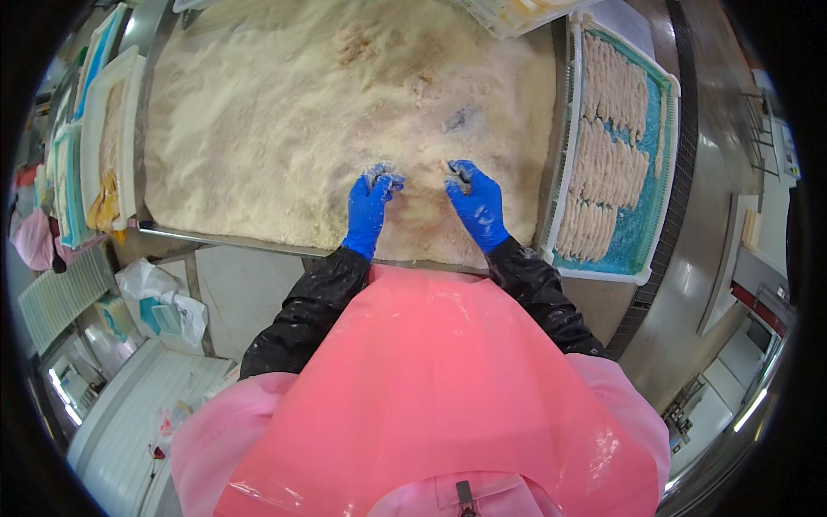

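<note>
A wide layer of pale crumbs [258,138] covers the metal-edged table in front of me. My left hand [370,207], in a blue glove, is low over the near part of the crumbs, its fingers curled and dusted white. To its right, my right hand [479,207] has thumb and fingers bent together, also gloved in blue. Whatever lies between the fingers of either hand is too small or hidden to name. On the right stands a white-rimmed tray [642,277] with a blue-green base. Several rows of long, thin crumb-coated strips [610,159] lie in it.
At the far left is a white tub [89,172] with yellowish contents, beside blue-and-white trays [67,185]. A pale container [508,15] overhangs the table's far right corner. The metal edge [233,242] runs along the near side. A white plastic bag [185,310] lies below left.
</note>
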### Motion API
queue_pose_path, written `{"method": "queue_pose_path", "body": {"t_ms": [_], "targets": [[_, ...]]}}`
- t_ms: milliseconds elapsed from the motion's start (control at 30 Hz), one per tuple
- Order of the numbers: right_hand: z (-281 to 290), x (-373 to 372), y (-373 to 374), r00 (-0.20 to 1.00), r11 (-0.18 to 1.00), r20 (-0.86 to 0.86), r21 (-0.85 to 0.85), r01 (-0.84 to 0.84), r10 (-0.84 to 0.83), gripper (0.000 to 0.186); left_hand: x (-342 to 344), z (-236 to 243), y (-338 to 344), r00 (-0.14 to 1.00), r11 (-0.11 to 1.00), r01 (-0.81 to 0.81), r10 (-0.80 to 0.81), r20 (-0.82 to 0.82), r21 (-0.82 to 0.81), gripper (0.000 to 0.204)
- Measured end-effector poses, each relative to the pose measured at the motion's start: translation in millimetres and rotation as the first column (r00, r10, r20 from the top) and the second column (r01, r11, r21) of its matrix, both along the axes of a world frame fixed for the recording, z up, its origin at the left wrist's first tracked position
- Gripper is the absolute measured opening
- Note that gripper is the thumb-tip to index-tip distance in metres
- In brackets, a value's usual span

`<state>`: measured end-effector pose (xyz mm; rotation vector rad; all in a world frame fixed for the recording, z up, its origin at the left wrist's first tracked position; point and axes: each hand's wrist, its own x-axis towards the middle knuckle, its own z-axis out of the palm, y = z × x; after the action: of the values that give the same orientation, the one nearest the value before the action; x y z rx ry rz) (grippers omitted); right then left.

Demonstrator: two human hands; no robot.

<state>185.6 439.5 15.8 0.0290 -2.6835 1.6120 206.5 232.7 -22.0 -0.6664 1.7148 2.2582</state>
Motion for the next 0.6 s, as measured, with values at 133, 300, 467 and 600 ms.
{"method": "queue_pose_path", "body": {"t_ms": [133, 300, 467, 600], "targets": [[-7, 12, -3, 0.932, 0.719, 0.214, 0.594, -0.361, 0.292, 0.027, 4, -2, 1, 1.000, 0.997, 0.001, -0.002, -0.015, -0.074, 0.027], [-33, 31, 7, 0.963, 0.991, 0.270, -0.132, 0.020, 0.017, 0.021, 9, 8, 8, 0.993, 0.993, 0.114, -0.114, -0.017, -0.043, 0.025], [-19, 27, 12, 0.865, 0.791, 0.501, -0.543, 0.281, 0.036, 0.022, 8, 5, 13, 0.984, 0.984, 0.176, -0.176, 0.033, 0.019, 0.029], [6, 13, 14, 0.893, 0.848, 0.447, -0.494, 0.191, 0.060, 0.023, 7, 2, 13, 0.998, 0.998, 0.066, -0.066, -0.022, 0.004, 0.028]]}}
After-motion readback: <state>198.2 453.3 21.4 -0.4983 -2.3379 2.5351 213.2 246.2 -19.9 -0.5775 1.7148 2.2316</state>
